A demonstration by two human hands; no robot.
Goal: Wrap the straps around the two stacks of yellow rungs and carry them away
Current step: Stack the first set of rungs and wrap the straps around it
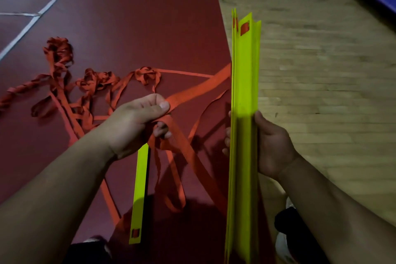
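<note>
I am seeing the stack of yellow rungs (244,92) held on edge, its long axis running straight away from me. The right hand (272,146) is clamping its middle. The left hand (137,122), held apart, is gripping the orange strap (192,90). A single rung (140,188) is extending parallel beneath it.

Both forearms are bare from wrist to frame edge. Left hand (137,122): thumbnail (164,105) cut short, plain. Right hand (272,146): largely in shadow. Below the right fingers (226,141), a black garment (293,225) covers the leg, with a white shoe (282,246) beside it. Below the left fingers (161,129), a dark garment (90,252) at the lower frame edge; pale patch on top, unidentifiable.
</note>
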